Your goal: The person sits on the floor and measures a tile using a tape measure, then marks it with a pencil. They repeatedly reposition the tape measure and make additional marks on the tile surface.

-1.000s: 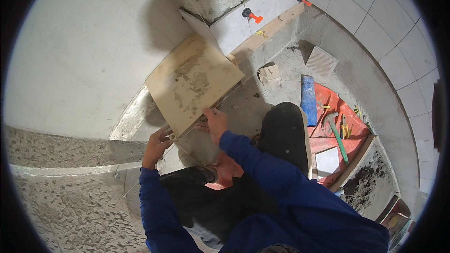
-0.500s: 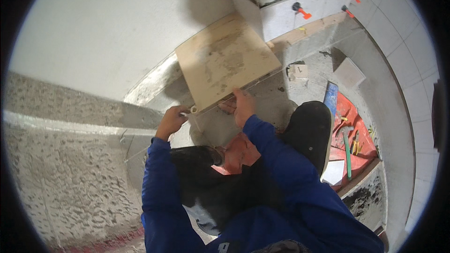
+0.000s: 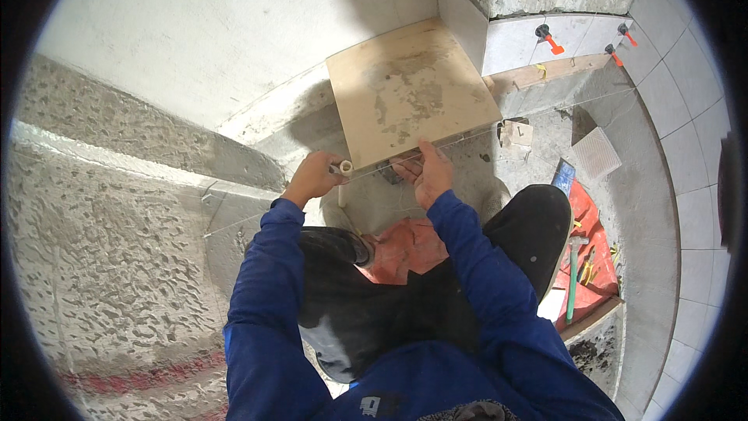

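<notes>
A large square beige tile with damp grey blotches lies in the wall corner, its front edge toward me. Thumb on that edge and fingers reaching beneath it, my right hand holds the tile. At the tile's front left corner stands a cream plastic pipe with a round open mouth. My left hand is closed, its fingertips at the pipe's rim; part of that grip is hidden. A thin taut string runs along the tile's front edge, past both hands.
Red sheeting at right carries a green-handled hammer and yellow-handled pliers. A ribbed tile piece and small block lie beyond. Orange-handled tile levelers stick out of the wall tiles. A rough concrete ledge borders the left.
The view has shifted, so the scene sits farther right. My left fingers have come closer to the pipe's mouth. My right hand stays at the tile's front edge, its palm turned up more.
</notes>
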The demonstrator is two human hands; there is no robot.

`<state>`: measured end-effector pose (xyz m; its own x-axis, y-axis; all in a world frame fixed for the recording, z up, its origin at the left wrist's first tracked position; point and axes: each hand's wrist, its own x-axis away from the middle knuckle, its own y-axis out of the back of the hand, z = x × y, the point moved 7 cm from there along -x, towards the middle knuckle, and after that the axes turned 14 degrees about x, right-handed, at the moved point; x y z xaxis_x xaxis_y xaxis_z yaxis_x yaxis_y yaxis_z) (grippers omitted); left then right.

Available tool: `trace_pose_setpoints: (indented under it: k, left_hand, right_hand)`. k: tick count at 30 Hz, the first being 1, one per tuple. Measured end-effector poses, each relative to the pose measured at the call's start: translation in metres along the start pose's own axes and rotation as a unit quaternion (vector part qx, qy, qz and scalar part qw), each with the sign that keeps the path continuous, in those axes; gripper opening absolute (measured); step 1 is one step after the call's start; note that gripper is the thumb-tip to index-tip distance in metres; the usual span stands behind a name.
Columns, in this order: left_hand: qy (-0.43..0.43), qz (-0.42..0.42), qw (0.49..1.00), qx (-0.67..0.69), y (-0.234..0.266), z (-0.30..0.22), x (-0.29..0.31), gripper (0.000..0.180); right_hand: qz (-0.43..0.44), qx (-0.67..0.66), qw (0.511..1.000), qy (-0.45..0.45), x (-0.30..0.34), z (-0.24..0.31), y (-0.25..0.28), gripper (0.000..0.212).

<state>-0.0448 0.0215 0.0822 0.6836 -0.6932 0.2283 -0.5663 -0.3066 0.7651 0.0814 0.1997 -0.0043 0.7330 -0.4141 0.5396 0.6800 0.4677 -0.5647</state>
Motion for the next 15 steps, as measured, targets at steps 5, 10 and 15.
trace_pose_setpoints:
  k: [5,10,15]
  left_hand:
    - [0.029,-0.032,0.998,-0.043,-0.001,-0.0043,0.0002,0.037]
    - [0.046,-0.048,0.998,-0.024,-0.0014,-0.0042,0.0002,0.037]
    - [0.017,-0.088,0.996,0.029,-0.0003,-0.0007,0.0003,0.034]
  right_hand:
    - [0.008,0.005,1.0,0.001,0.0,0.0013,-0.0006,0.031]
    - [0.023,0.001,1.0,0.008,0.0037,0.0061,-0.0041,0.03]
    - [0.014,-0.004,1.0,-0.002,0.006,0.0059,-0.0046,0.029]
